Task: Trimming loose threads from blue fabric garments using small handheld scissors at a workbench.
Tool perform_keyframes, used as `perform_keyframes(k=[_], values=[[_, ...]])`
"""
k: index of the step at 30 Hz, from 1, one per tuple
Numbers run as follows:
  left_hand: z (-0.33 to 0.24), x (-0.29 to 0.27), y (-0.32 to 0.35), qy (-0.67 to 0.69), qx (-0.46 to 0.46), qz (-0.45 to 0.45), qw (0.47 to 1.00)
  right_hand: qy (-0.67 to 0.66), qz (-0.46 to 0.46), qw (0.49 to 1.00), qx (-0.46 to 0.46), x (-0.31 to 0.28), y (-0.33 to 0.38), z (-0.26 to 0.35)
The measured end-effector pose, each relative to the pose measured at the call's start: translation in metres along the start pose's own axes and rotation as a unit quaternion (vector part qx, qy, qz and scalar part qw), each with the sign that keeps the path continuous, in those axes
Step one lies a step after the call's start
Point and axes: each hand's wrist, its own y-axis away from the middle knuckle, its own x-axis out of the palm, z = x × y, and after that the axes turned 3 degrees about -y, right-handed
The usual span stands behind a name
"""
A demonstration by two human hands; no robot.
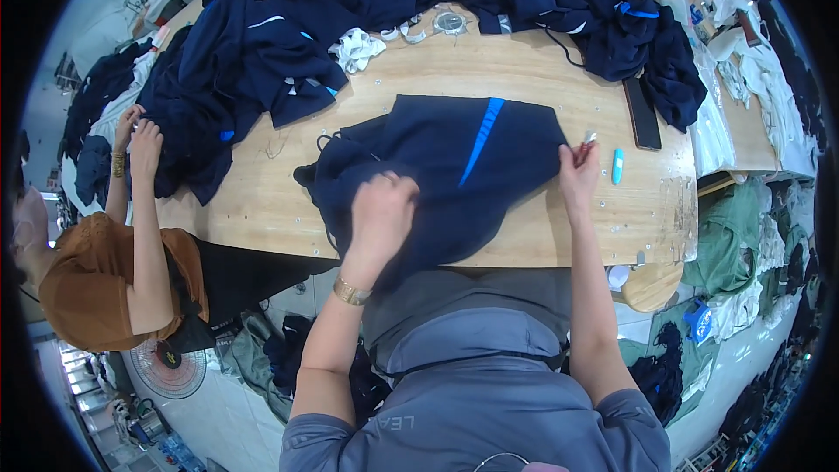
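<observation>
A navy garment (437, 149) with a bright blue wedge-shaped stripe lies spread on the wooden table in front of me. My left hand (383, 214), slightly blurred, is over its left part with the fingers curled in; what they grip, if anything, is hidden. At the garment's right edge is my right hand (579, 177), closed around small red-handled thread snips (587, 147) whose pale tip points away from me. The same fingers touch the fabric's edge. Dark cords stick out at the garment's left side.
Navy garments are heaped at the far left (262, 44) and far right (594, 9) of the table (524, 61). A turquoise cutter-like tool (618, 166) and a black phone (642, 114) lie to the right. At left, a co-worker in brown (122, 280) handles navy cloth.
</observation>
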Motion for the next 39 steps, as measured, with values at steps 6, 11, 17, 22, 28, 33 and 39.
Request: perform_keyframes(k=[6, 11, 17, 22, 28, 33, 39], values=[[-0.038, -0.040, 0.020, 0.073, 0.087, -0.132, 0.985, -0.073, -0.056, 0.994, -0.053, -0.004, -0.006, 0.020], [-0.054, 0.000, 0.079, 0.073, 0.062, 0.096, 0.991, 0.069, -0.008, 0.997, -0.024, -0.006, 0.010, 0.002], [-0.055, -0.002, 0.075, 0.248, -0.110, 0.052, 0.961, 0.136, 0.011, 0.987, -0.090, -0.009, 0.015, -0.006], [-0.057, 0.003, 0.033, 0.163, -0.030, -0.115, 0.979, 0.123, 0.007, 0.990, -0.067, -0.011, 0.017, -0.003], [-0.007, 0.018, 0.032, 0.035, -0.013, -0.071, 0.997, 0.112, 0.003, 0.989, -0.099, -0.010, 0.018, -0.013], [0.015, 0.008, 0.065, 0.004, -0.130, -0.157, 0.979, 0.131, -0.002, 0.985, -0.110, -0.010, 0.021, -0.017], [0.010, 0.022, 0.093, -0.013, -0.234, -0.163, 0.958, 0.121, -0.005, 0.986, -0.116, -0.008, 0.021, -0.018]])
